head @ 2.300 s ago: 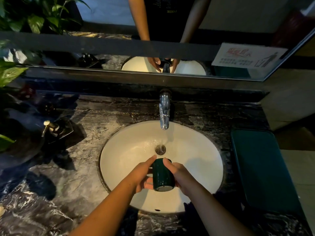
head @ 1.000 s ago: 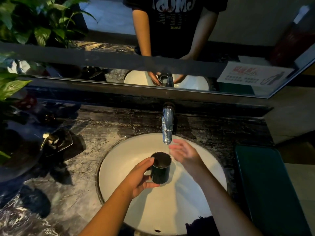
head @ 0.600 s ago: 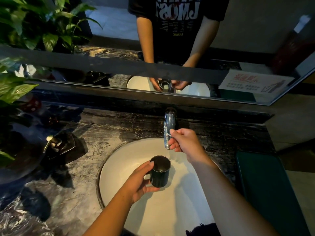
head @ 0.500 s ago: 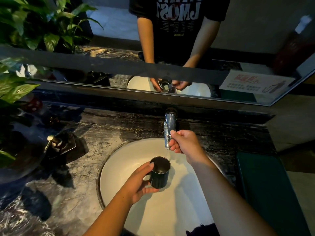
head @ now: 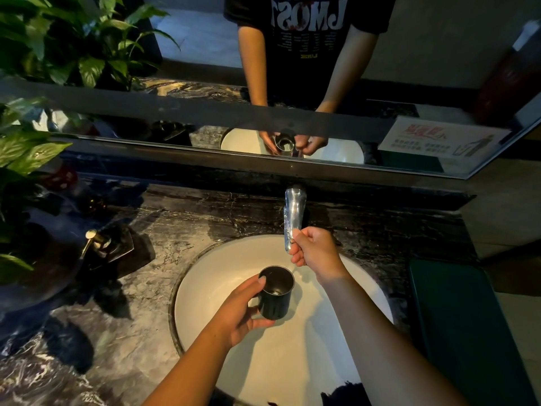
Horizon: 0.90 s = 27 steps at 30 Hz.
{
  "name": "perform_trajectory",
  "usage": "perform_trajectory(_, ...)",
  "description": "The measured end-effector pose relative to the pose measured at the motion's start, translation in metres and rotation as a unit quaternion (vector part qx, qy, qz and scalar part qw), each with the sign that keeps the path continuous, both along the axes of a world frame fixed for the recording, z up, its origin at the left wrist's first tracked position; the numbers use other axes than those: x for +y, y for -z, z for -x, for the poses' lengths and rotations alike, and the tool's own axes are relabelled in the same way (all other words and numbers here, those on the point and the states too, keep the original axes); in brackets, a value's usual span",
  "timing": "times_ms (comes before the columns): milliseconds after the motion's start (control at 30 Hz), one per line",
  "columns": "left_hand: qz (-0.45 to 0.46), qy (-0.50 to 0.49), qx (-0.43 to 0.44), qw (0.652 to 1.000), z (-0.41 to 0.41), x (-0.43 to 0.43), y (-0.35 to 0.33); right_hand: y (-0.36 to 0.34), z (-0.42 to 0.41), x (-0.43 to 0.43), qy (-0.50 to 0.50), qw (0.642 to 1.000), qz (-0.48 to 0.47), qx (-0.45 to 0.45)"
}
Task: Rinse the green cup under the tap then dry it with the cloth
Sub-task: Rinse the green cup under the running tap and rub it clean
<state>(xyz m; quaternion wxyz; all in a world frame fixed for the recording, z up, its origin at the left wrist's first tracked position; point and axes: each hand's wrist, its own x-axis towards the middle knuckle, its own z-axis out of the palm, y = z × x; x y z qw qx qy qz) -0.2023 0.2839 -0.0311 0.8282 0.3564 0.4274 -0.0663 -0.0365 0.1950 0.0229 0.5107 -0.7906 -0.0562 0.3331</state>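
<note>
Over the basin, a cup held under the tap

Across the dark marbled worktop (head: 181, 235) runs a wide mirror (head: 205, 39), and the round white basin (head: 222, 276) is sunk into the stone beneath it. A leafy plant (head: 73, 39) fills the left corner. A dark green flat mat (head: 456, 317) lies on the worktop just right of the basin; whether it is cloth I cannot tell. A dark soap dispenser (head: 99, 241) with a brass nozzle stands left of the basin. The chrome tap (head: 293, 218) reaches out over the basin's far edge. The right hand (head: 316, 253) has its fingers curled round the tip of the spout, thumb laid against the metal. The left hand (head: 243, 312) grips the green cup (head: 276, 297) from the cup's left side, thumb at the rim and fingers wrapped beneath. The cup is upright, mouth up, above the basin, a little below the spout and near the right hand without touching it.
</note>
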Motion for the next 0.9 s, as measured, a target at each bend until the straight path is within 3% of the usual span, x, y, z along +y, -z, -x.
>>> perform_trajectory(433, -0.013, -0.010, 0.004, 1.000, 0.005, -0.011, -0.009, 0.010, 0.005, 0.000, 0.007, 0.999, 0.002, -0.034)
perform_trajectory(567, -0.018, -0.025, -0.013, 0.999, 0.011, -0.016, -0.020, 0.009, 0.009, -0.003, 0.048, 0.996, 0.029, -0.069)
perform_trajectory(667, 0.003, -0.057, -0.039, 0.998, 0.017, -0.018, -0.030, 0.005, 0.023, -0.019, 0.073, 0.995, -0.007, -0.074)
perform_trajectory(900, -0.018, -0.063, -0.089, 0.994, 0.030, -0.029, -0.051, -0.009, 0.077, -0.072, -0.095, 0.991, -0.086, -0.048)
